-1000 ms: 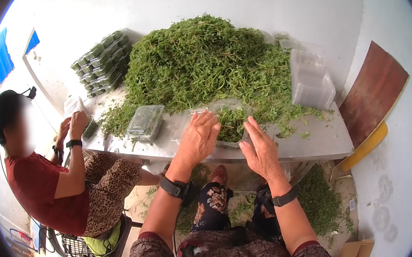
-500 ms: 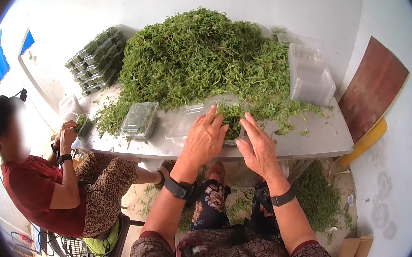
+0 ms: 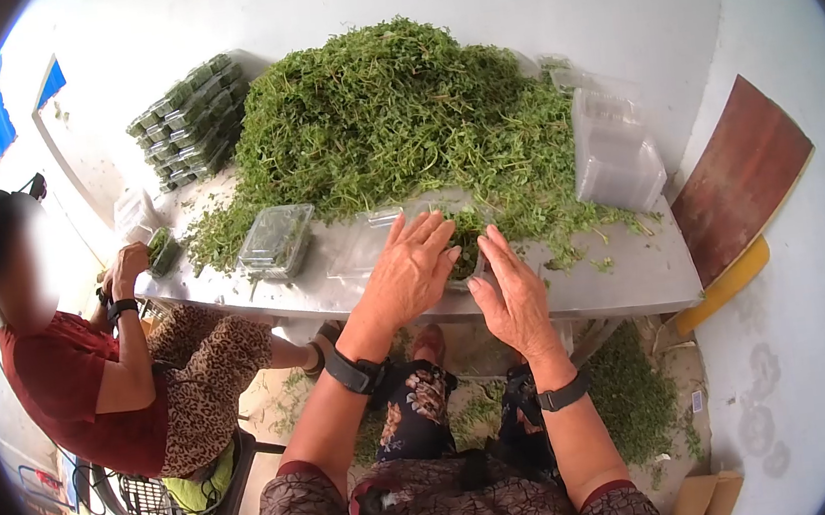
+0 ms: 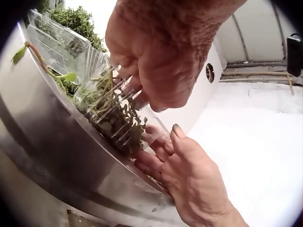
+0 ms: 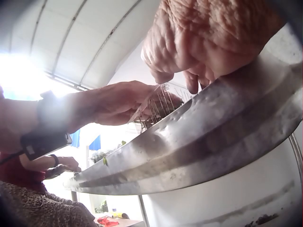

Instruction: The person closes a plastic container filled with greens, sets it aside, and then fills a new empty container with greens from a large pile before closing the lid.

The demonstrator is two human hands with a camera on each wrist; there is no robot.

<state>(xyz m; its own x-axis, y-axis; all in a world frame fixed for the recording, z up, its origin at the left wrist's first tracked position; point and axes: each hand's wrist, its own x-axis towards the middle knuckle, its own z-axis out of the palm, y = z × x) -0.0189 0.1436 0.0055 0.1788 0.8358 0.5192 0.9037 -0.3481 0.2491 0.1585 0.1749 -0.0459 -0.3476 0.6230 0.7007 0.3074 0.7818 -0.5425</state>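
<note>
A clear plastic clamshell box (image 3: 468, 242) filled with green herb sprigs sits at the near edge of the steel table (image 3: 626, 280). My left hand (image 3: 423, 246) lies over the box with its fingers stretched out, pressing down on the herbs. My right hand (image 3: 495, 261) stands against the box's right side, fingers straight and touching it. In the left wrist view the left hand (image 4: 156, 66) pushes down into the box (image 4: 118, 118) while the right hand's fingers (image 4: 163, 151) brace its end. The right wrist view shows both hands meeting at the box (image 5: 161, 106) above the table edge (image 5: 213, 137).
A big heap of loose herbs (image 3: 398, 118) covers the table's back. A closed, filled box (image 3: 275, 240) lies to the left, packed boxes (image 3: 187, 120) are stacked at the far left, and empty boxes (image 3: 617, 150) at the right. A seated person (image 3: 92, 362) works at the left end. Herb scraps (image 3: 638, 395) litter the floor.
My left hand slid right and forward onto the herbs in the box, and my right hand closed in against its side. The seated person lowered their hands with a box.
</note>
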